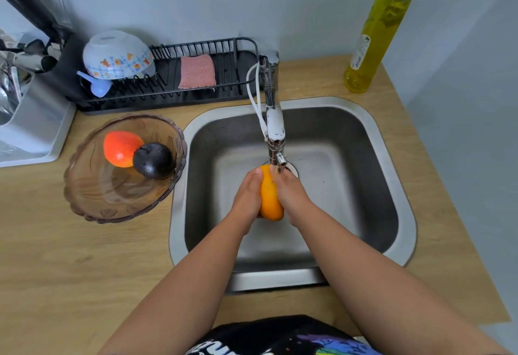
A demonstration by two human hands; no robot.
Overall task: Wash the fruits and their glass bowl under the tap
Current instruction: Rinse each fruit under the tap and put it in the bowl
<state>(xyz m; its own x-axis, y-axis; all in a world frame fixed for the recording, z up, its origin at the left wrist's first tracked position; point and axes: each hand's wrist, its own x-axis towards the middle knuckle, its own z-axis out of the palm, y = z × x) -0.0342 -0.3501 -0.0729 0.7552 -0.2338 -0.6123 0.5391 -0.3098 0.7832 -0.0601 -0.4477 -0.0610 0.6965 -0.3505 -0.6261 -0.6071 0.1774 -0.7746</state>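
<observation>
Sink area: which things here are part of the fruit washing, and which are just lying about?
In the job:
orange fruit, held by left hand and right hand
tap
sink
glass bowl
red fruit
dark plum

Lying about:
dish rack
patterned bowl
pink sponge
oil bottle

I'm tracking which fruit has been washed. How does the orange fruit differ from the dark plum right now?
The orange fruit is held between both hands, left hand and right hand, under the tap over the sink; the dark plum lies untouched in the glass bowl on the counter. The orange fruit looks bigger and elongated, the plum round. Both are whole.
</observation>
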